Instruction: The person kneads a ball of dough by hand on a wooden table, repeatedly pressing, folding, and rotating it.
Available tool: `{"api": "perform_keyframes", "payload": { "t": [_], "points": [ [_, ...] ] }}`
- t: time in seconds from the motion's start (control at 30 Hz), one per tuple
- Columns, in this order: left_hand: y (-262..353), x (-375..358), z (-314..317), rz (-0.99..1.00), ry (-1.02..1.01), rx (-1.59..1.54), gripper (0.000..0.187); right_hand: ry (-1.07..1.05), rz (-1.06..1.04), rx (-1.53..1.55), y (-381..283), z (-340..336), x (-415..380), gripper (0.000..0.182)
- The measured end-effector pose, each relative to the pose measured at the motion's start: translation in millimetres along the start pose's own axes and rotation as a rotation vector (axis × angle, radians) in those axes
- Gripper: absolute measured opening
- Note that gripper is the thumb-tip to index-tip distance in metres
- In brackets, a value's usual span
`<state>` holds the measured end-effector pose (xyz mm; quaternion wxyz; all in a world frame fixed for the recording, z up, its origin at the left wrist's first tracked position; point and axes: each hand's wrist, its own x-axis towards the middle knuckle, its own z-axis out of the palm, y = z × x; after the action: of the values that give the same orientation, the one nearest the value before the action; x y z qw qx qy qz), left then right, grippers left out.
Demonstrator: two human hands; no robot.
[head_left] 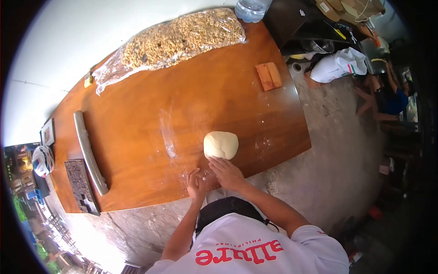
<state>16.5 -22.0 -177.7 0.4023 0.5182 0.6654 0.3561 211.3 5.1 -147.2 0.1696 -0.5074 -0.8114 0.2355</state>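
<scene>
A pale round lump of dough (221, 145) rests on the brown wooden table (219, 96) near its front edge, with a fold on its lower side. The fingertips of my right hand (226, 173) touch the dough's lower left edge. Those fingers are stretched out and not wrapped round it. To the left, my left hand (195, 186) is just over the table's front edge, apart from the dough, fingers partly bent and nothing seen in it. White flour smears (168, 137) mark the wood left of the dough, and more flour dusts the surface between my hands.
Along the back lies a plastic sheet (182, 39) covered with brown crumbly pieces, beside a water container (250, 10). A wooden block (268, 76) is at right. A long grey roll (89, 150) and a dark carved board (81, 185) lie left. A person (394, 98) is far right.
</scene>
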Motion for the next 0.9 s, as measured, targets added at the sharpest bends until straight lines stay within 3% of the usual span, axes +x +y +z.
{"api": "perform_keyframes", "payload": {
  "t": [0.07, 0.13, 0.2, 0.23, 0.27, 0.3, 0.4, 0.47, 0.53, 0.67, 0.8, 0.9],
  "points": [
    [23, 5, -7, 0.212, -0.196, 0.176, 0.041, -0.078, -0.032, 0.001, 15, -11, -22, 0.045],
    [36, 13, 8, 0.311, -0.251, 0.177, 0.045, -0.057, -0.049, 0.083, 29, -11, -39, 0.043],
    [44, 30, 30, 0.406, -0.294, 0.179, 0.051, 0.265, 0.139, 0.226, 40, -2, -54, 0.042],
    [46, 40, 42, 0.409, -0.256, 0.093, 0.055, 0.255, 0.144, 0.225, 38, -3, -48, 0.042],
    [44, 50, 56, 0.411, -0.217, 0.008, 0.059, 0.38, 0.204, 0.142, 31, -5, -34, 0.043],
    [43, 60, 70, 0.443, -0.239, 0.106, 0.061, 0.508, 0.262, 0.059, 27, -5, -17, 0.044],
    [34, 98, 102, 0.567, -0.14, 0.336, 0.061, 0.588, 0.352, 0.026, 57, 40, 24, 0.05],
    [62, 146, 118, 0.497, -0.133, 0.385, 0.059, 0.606, 0.376, 0.009, 86, 15, 75, 0.053],
    [96, 196, 130, 0.417, -0.117, 0.55, 0.058, 0.447, 0.51, -0.158, 113, -10, 114, 0.054],
    [133, 301, 173, 0.388, 0.086, 0.557, 0.055, 0.436, 0.675, -0.196, 171, -56, 205, 0.055],
    [150, 401, 208, 0.361, 0.142, 0.55, 0.052, 0.494, 0.635, -0.219, 231, -86, 280, 0.059],
    [155, 438, 212, 0.315, 0.126, 0.438, 0.051, 0.507, 0.542, -0.151, 268, -93, 313, 0.063]
  ]
}}
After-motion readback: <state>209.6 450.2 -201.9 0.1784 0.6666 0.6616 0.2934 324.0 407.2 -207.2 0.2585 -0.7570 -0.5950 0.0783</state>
